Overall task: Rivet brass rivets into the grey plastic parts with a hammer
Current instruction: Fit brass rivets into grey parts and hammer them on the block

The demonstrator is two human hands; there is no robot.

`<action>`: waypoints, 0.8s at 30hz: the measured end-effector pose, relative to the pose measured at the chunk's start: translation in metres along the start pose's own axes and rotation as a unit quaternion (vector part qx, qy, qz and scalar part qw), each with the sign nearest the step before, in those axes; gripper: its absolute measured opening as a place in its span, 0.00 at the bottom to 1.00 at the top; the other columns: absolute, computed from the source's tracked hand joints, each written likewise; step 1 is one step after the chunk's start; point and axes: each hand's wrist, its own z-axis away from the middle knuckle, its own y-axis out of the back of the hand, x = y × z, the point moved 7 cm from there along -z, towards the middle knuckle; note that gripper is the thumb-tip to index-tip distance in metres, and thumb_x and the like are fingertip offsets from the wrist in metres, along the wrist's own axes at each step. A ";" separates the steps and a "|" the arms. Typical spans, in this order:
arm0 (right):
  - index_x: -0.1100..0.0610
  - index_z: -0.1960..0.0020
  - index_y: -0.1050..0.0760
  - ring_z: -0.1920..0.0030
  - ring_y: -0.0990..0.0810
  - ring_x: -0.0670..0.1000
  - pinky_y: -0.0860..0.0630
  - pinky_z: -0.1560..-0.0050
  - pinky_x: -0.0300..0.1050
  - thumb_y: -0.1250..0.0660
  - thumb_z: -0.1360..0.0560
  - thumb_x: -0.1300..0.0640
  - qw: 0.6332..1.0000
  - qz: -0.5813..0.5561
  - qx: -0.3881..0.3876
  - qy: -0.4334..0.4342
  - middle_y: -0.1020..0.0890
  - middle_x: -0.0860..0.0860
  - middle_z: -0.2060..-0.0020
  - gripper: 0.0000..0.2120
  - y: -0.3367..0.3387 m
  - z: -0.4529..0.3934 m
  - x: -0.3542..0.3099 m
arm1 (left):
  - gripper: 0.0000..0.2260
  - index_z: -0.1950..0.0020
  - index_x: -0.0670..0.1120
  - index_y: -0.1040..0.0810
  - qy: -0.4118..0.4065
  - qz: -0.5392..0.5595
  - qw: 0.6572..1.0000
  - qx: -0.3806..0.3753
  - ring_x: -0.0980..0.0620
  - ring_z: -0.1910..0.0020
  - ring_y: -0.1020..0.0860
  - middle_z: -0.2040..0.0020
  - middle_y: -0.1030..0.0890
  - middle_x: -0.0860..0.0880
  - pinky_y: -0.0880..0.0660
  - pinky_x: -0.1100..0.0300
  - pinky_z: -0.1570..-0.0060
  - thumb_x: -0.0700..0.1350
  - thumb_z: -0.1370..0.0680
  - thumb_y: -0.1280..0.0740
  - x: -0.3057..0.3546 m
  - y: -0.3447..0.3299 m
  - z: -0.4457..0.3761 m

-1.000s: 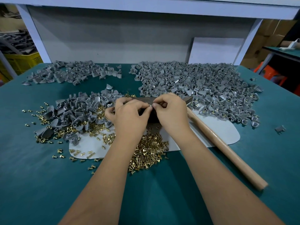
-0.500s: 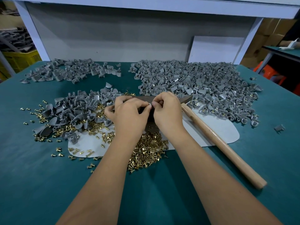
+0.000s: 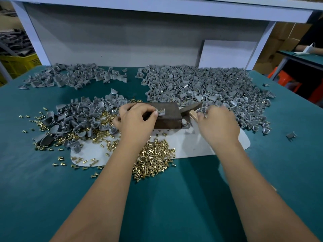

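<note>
The left hand (image 3: 135,119) is pinching a small grey plastic part (image 3: 161,111) between thumb and forefinger, holding it on top of a dark metal block (image 3: 168,117) that is sitting at the middle of the green table (image 3: 174,198). The right hand (image 3: 218,124) is lying over the hammer (image 3: 191,110) where its pale wooden handle meets the dark head, just right of the block. Its fingers are curling down over the handle, but blur and the back of the hand are hiding whether they are closing round it.

A heap of brass rivets (image 3: 152,159) is lying just below the block, partly on a white sheet (image 3: 192,145) and partly hidden by the left forearm; loose ones are spreading out to the left. A pile of grey parts (image 3: 78,117) mixed with rivets is crowding the left hand's far side. A much larger pile (image 3: 201,88) is filling the table behind the block and right hand, reaching up to the hammer head. A thinner pile (image 3: 70,77) is lying at the far left. A white board (image 3: 229,54) is leaning against the back panel, and a yellow crate (image 3: 17,63) is standing off the table's left edge.
</note>
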 end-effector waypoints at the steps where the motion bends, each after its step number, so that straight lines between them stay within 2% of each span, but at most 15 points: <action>1: 0.60 0.53 0.23 0.50 0.24 0.61 0.31 0.58 0.47 0.40 0.21 0.48 0.998 0.032 -0.046 -0.006 0.22 0.59 0.51 0.16 -0.007 0.002 0.005 | 0.04 0.54 0.59 0.19 -0.002 -0.003 1.000 -0.002 0.56 0.33 0.40 0.47 0.23 0.66 0.50 0.51 0.39 0.54 0.22 0.33 0.000 0.000 0.000; 3: 0.60 0.49 0.22 0.48 0.25 0.61 0.31 0.57 0.47 0.38 0.22 0.49 0.993 0.070 -0.091 0.007 0.23 0.58 0.50 0.15 -0.019 0.007 0.003 | 0.04 0.54 0.59 0.20 -0.005 -0.013 1.000 -0.003 0.55 0.32 0.40 0.47 0.24 0.65 0.50 0.52 0.41 0.53 0.21 0.33 0.001 -0.001 0.000; 6: 0.60 0.47 0.23 0.50 0.24 0.60 0.33 0.60 0.45 0.36 0.23 0.54 0.995 0.064 -0.080 0.013 0.24 0.57 0.53 0.11 -0.020 0.007 -0.005 | 0.04 0.53 0.59 0.19 -0.015 -0.031 0.999 0.006 0.55 0.33 0.40 0.47 0.24 0.66 0.50 0.53 0.41 0.53 0.21 0.33 0.002 -0.001 0.001; 8: 0.61 0.46 0.27 0.55 0.24 0.58 0.34 0.62 0.44 0.37 0.22 0.54 0.997 0.025 -0.070 -0.009 0.23 0.57 0.53 0.11 -0.017 0.004 -0.004 | 0.04 0.53 0.59 0.19 -0.021 -0.040 0.999 0.011 0.55 0.33 0.40 0.48 0.24 0.66 0.50 0.52 0.40 0.53 0.21 0.33 0.003 -0.001 0.001; 10: 0.60 0.46 0.32 0.62 0.29 0.57 0.38 0.68 0.43 0.37 0.22 0.55 0.999 -0.002 -0.038 -0.027 0.24 0.55 0.59 0.10 -0.006 0.002 -0.002 | 0.04 0.53 0.59 0.20 -0.019 -0.046 0.999 0.016 0.55 0.33 0.40 0.48 0.25 0.66 0.49 0.50 0.37 0.54 0.21 0.33 0.002 -0.001 0.000; 12: 0.58 0.47 0.35 0.64 0.29 0.56 0.39 0.70 0.45 0.37 0.22 0.55 0.999 -0.045 0.007 -0.028 0.26 0.53 0.62 0.10 0.011 0.001 -0.003 | 0.04 0.54 0.59 0.20 -0.013 -0.055 0.998 0.022 0.56 0.33 0.41 0.49 0.25 0.66 0.49 0.49 0.37 0.54 0.21 0.34 0.002 -0.002 0.000; 14: 0.53 0.48 0.34 0.64 0.28 0.56 0.38 0.69 0.45 0.38 0.22 0.52 0.993 -0.113 0.028 -0.010 0.24 0.50 0.62 0.07 0.028 0.004 -0.010 | 0.04 0.54 0.59 0.21 -0.010 -0.065 0.997 0.030 0.56 0.33 0.41 0.50 0.26 0.66 0.49 0.49 0.38 0.55 0.21 0.34 0.002 -0.002 0.001; 16: 0.47 0.46 0.29 0.60 0.23 0.55 0.32 0.66 0.45 0.39 0.22 0.49 0.985 -0.171 0.008 0.024 0.20 0.47 0.59 0.06 0.037 0.010 -0.019 | 0.04 0.54 0.59 0.21 -0.014 -0.074 0.996 0.041 0.56 0.34 0.40 0.52 0.26 0.66 0.49 0.49 0.40 0.55 0.22 0.34 0.003 -0.002 0.001; 18: 0.38 0.37 0.29 0.50 0.20 0.54 0.25 0.56 0.47 0.38 0.22 0.49 0.977 -0.199 -0.045 0.060 0.18 0.44 0.49 0.14 0.038 0.019 -0.032 | 0.03 0.54 0.59 0.20 -0.018 -0.083 0.995 0.056 0.55 0.34 0.39 0.55 0.27 0.67 0.49 0.49 0.41 0.55 0.23 0.33 0.004 0.000 0.002; 20: 0.29 0.33 0.36 0.43 0.21 0.53 0.27 0.52 0.47 0.39 0.22 0.48 0.981 -0.162 -0.064 0.082 0.20 0.41 0.42 0.21 0.039 0.025 -0.043 | 0.02 0.54 0.59 0.18 -0.015 -0.080 0.994 0.070 0.55 0.34 0.38 0.58 0.28 0.67 0.50 0.52 0.44 0.54 0.24 0.31 0.005 0.002 0.003; 22: 0.26 0.33 0.40 0.46 0.20 0.53 0.27 0.56 0.47 0.40 0.21 0.47 0.986 -0.136 -0.024 0.095 0.19 0.42 0.44 0.22 0.043 0.028 -0.048 | 0.02 0.55 0.59 0.17 -0.015 -0.069 0.994 0.086 0.55 0.35 0.36 0.60 0.28 0.68 0.51 0.54 0.46 0.54 0.24 0.29 0.005 0.003 0.003; 24: 0.28 0.32 0.39 0.51 0.18 0.53 0.28 0.62 0.44 0.40 0.21 0.49 0.983 -0.145 0.024 0.109 0.17 0.43 0.48 0.22 0.046 0.035 -0.051 | 0.02 0.55 0.58 0.16 -0.022 -0.067 0.993 0.094 0.54 0.35 0.34 0.59 0.27 0.68 0.50 0.52 0.43 0.53 0.24 0.29 0.005 0.004 0.003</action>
